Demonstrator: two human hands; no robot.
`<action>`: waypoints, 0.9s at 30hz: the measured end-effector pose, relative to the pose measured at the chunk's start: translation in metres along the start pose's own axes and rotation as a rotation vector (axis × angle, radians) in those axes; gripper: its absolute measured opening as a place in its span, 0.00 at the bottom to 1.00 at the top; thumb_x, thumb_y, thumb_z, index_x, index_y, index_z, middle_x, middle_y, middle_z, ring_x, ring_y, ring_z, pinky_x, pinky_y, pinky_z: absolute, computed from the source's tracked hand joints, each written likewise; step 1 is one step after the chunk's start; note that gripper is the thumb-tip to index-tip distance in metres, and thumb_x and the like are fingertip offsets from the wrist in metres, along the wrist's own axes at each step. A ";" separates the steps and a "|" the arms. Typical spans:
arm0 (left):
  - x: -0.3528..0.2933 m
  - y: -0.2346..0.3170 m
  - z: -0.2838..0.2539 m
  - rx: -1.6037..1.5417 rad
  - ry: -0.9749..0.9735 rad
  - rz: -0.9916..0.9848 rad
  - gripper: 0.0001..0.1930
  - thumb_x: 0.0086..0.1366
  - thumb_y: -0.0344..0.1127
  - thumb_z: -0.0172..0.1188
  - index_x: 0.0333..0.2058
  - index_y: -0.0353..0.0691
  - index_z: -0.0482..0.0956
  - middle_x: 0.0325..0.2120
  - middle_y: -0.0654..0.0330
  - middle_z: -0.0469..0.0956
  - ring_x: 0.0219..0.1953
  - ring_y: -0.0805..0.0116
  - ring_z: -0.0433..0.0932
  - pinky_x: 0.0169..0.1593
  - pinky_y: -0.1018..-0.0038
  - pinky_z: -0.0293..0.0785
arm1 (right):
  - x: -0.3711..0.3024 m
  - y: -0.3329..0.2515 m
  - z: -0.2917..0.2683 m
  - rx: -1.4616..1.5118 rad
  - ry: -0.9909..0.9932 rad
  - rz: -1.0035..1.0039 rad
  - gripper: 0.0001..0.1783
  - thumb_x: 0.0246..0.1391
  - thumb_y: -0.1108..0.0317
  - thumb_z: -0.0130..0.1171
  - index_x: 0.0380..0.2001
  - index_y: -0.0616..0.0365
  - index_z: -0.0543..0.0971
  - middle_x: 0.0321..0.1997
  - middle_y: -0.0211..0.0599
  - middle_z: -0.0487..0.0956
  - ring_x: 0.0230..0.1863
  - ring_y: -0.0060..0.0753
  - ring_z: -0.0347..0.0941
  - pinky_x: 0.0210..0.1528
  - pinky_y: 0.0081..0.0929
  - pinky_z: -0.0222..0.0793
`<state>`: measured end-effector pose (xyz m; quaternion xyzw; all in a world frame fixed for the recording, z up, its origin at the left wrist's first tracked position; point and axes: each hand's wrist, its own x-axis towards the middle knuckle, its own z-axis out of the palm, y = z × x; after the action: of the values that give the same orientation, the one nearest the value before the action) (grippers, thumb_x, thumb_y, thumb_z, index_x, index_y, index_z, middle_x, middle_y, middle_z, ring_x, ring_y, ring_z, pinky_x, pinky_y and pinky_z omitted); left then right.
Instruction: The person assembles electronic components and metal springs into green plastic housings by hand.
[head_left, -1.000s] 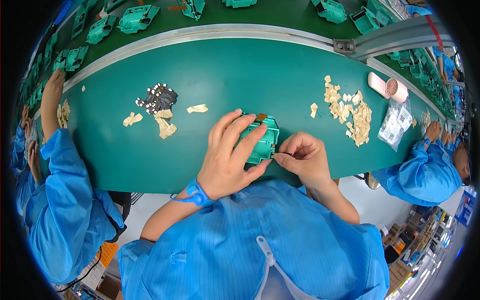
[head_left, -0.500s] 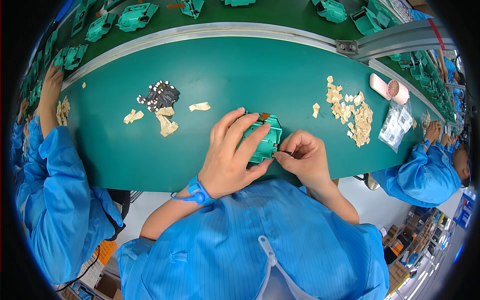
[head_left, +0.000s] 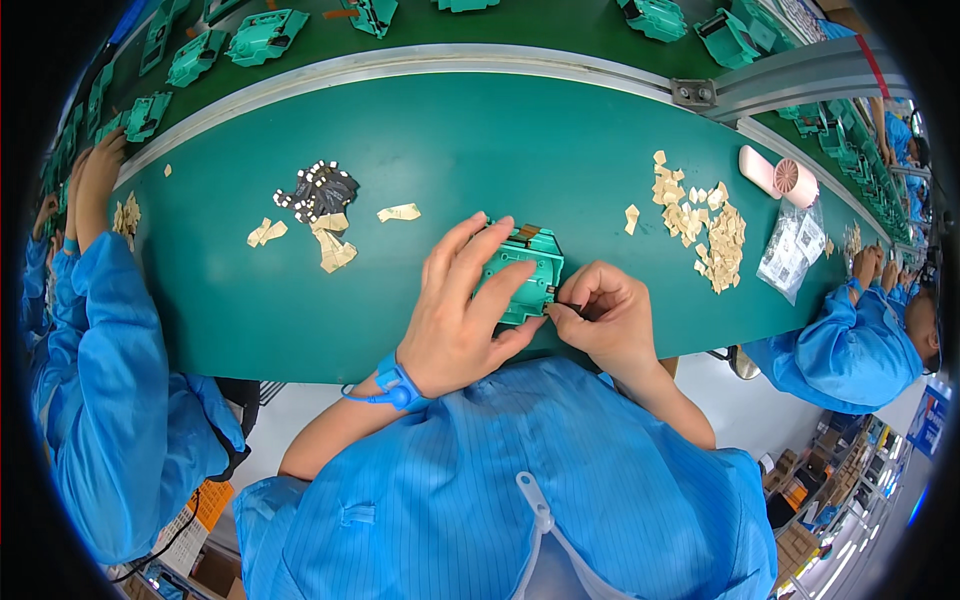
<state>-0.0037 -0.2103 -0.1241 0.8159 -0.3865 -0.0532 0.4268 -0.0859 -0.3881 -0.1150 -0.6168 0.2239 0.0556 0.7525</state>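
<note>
A green plastic housing [head_left: 540, 272] is held near the table's front edge. My left hand [head_left: 458, 300] grips it from the left, fingers spread over its top and thumb along the near side. At the housing's lower right corner, my right hand [head_left: 608, 308] is closed in a pinch. Between its thumb and forefinger shows a small dark piece [head_left: 570, 307], touching or nearly touching the housing; its kind is too small to tell. A copper-coloured strip [head_left: 525, 233] lies at the housing's far edge. A blue wrist strap [head_left: 398, 386] circles my left wrist.
Black pieces with white ends [head_left: 320, 192] and beige paper scraps [head_left: 335, 250] lie left on the green table [head_left: 400, 130]. Right are more beige scraps [head_left: 722, 250], a pink handheld fan [head_left: 790, 182] and a clear bag [head_left: 792, 250]. Beyond the metal rail [head_left: 420, 62], housings sit on a belt. Co-workers flank me.
Several housings on the belt beyond the rail have shifted slightly left. The left co-worker's arm has moved at the belt. My hands stay almost in place, the left fingers shifting slightly.
</note>
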 end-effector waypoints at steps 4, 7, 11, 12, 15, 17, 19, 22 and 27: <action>-0.003 0.002 0.000 -0.209 0.075 -0.009 0.24 0.42 0.32 0.75 0.41 0.42 0.79 0.60 0.45 0.63 0.64 0.36 0.57 0.61 0.48 0.62 | 0.000 0.000 0.001 0.000 0.006 -0.004 0.13 0.46 0.82 0.64 0.22 0.56 0.70 0.24 0.22 0.73 0.23 0.07 0.64 0.24 0.12 0.59; -0.007 0.003 -0.001 -0.101 0.012 0.094 0.17 0.44 0.30 0.74 0.37 0.45 0.83 0.59 0.46 0.64 0.64 0.34 0.56 0.61 0.45 0.60 | -0.001 0.000 0.002 0.002 0.026 -0.002 0.13 0.46 0.82 0.64 0.22 0.56 0.70 0.23 0.21 0.72 0.23 0.07 0.64 0.23 0.12 0.59; -0.009 0.003 -0.003 0.006 0.002 0.121 0.12 0.47 0.28 0.71 0.33 0.46 0.84 0.57 0.49 0.68 0.64 0.36 0.59 0.61 0.42 0.59 | -0.001 -0.001 0.003 0.006 0.031 -0.011 0.13 0.47 0.82 0.64 0.22 0.56 0.70 0.23 0.21 0.73 0.23 0.06 0.64 0.23 0.12 0.59; -0.009 0.003 -0.005 0.051 -0.044 0.176 0.13 0.48 0.28 0.70 0.35 0.46 0.84 0.55 0.51 0.70 0.63 0.38 0.61 0.61 0.41 0.59 | -0.002 -0.001 0.003 0.014 0.028 -0.007 0.13 0.47 0.82 0.64 0.22 0.56 0.70 0.23 0.21 0.73 0.23 0.06 0.64 0.23 0.12 0.59; -0.009 0.001 -0.007 0.118 -0.109 0.249 0.12 0.52 0.30 0.65 0.37 0.46 0.84 0.52 0.55 0.73 0.63 0.43 0.63 0.59 0.39 0.61 | -0.001 0.005 0.000 0.009 0.019 -0.025 0.13 0.48 0.81 0.64 0.22 0.56 0.70 0.23 0.22 0.73 0.23 0.06 0.65 0.23 0.12 0.60; -0.009 0.001 -0.008 0.142 -0.125 0.268 0.11 0.55 0.32 0.62 0.39 0.47 0.83 0.51 0.56 0.73 0.63 0.46 0.63 0.58 0.37 0.62 | -0.001 0.004 -0.001 0.021 0.016 -0.006 0.12 0.48 0.80 0.64 0.22 0.56 0.70 0.23 0.22 0.74 0.23 0.06 0.66 0.22 0.12 0.59; -0.007 0.004 -0.010 0.155 -0.115 0.266 0.13 0.50 0.29 0.66 0.37 0.46 0.85 0.49 0.57 0.76 0.60 0.43 0.67 0.57 0.40 0.65 | -0.002 0.003 -0.004 0.033 0.012 0.012 0.12 0.48 0.79 0.65 0.23 0.56 0.70 0.22 0.21 0.74 0.22 0.06 0.66 0.22 0.12 0.59; -0.007 0.006 -0.013 0.177 -0.131 0.277 0.13 0.49 0.29 0.67 0.37 0.46 0.84 0.49 0.58 0.76 0.60 0.43 0.68 0.56 0.41 0.66 | -0.003 0.001 -0.011 -0.041 -0.017 0.039 0.10 0.50 0.76 0.65 0.24 0.57 0.72 0.21 0.21 0.74 0.21 0.06 0.66 0.21 0.13 0.58; -0.005 0.005 -0.013 0.180 -0.149 0.295 0.15 0.49 0.27 0.67 0.38 0.45 0.84 0.49 0.58 0.76 0.59 0.42 0.68 0.55 0.44 0.67 | -0.004 -0.003 -0.018 -0.262 0.007 0.082 0.07 0.51 0.72 0.65 0.24 0.59 0.76 0.20 0.25 0.75 0.19 0.07 0.66 0.20 0.14 0.58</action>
<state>-0.0045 -0.1995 -0.1136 0.7789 -0.5357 -0.0154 0.3257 -0.0926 -0.4050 -0.1130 -0.7001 0.2427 0.1128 0.6620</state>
